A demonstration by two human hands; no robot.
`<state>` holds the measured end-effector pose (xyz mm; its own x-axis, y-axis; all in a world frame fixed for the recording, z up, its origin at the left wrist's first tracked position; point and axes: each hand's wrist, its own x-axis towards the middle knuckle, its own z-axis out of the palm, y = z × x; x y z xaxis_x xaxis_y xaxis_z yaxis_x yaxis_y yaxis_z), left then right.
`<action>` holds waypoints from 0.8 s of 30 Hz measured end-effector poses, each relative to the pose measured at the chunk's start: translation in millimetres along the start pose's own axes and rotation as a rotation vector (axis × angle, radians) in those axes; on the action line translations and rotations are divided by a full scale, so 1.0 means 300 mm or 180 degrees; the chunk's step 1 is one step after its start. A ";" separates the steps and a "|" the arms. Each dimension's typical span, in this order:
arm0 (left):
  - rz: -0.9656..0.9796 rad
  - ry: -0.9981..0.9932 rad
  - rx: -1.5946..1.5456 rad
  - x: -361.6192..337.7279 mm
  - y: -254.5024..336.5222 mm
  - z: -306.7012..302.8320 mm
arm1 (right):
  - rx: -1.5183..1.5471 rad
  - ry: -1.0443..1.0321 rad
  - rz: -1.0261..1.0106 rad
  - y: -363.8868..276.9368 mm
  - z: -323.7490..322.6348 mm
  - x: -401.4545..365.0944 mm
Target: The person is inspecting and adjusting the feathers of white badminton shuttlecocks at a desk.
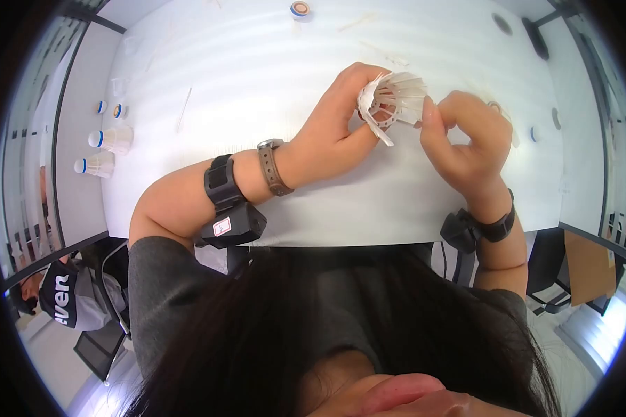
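Shuttlecock (393, 101): a white feather one, being held just above the far middle of the surface (257, 62), lying sideways with its feather tips fanning toward the right hand.
Left hand (330, 135): curling around the base end, thumb and fingers closing on it, apparently steadying it so the feathers are standing free for the other hand.
Right hand (466, 139): fingers folding in, thumb and forefinger pinching at the feather tips; whether it is gripping one feather or several is hard to tell at this size.
Bent feather (382, 132): one strip is sticking out below the skirt, against the left palm.
Wrists: a brown-strapped watch (271, 167) and a black strapped unit (231, 212) are sitting on the left forearm; a black band (494, 226) is circling the right wrist.
Spare shuttlecocks (104, 151): two are lying at the left edge of the surface, well apart from the hands.
Small round caps (111, 109): two are resting just beyond the spares; another (300, 8) is sitting at the far edge.
Loose slivers (185, 108): thin pale pieces are lying scattered on the surface.
Bystander (62, 299): another person is sitting low at the left, away from the work.
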<state>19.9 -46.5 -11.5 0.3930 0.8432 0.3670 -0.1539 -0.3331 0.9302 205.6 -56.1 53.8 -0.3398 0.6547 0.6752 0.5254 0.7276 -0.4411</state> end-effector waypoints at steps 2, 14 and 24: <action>-0.0007 0.0028 -0.0060 0.000 -0.003 0.005 | -0.0048 0.0021 -0.0037 0.004 -0.001 0.002; 0.0301 0.0080 0.0215 0.006 0.008 0.005 | -0.0026 0.0114 -0.0144 0.000 -0.006 0.005; 0.0285 0.0119 0.0078 0.007 0.002 0.007 | -0.0206 0.0056 -0.0279 -0.006 -0.010 0.008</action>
<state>22.4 -45.9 -10.3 0.3445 0.8246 0.4488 -0.1644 -0.4177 0.8936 206.2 -56.4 57.9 -0.3732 0.5850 0.7200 0.5439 0.7667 -0.3411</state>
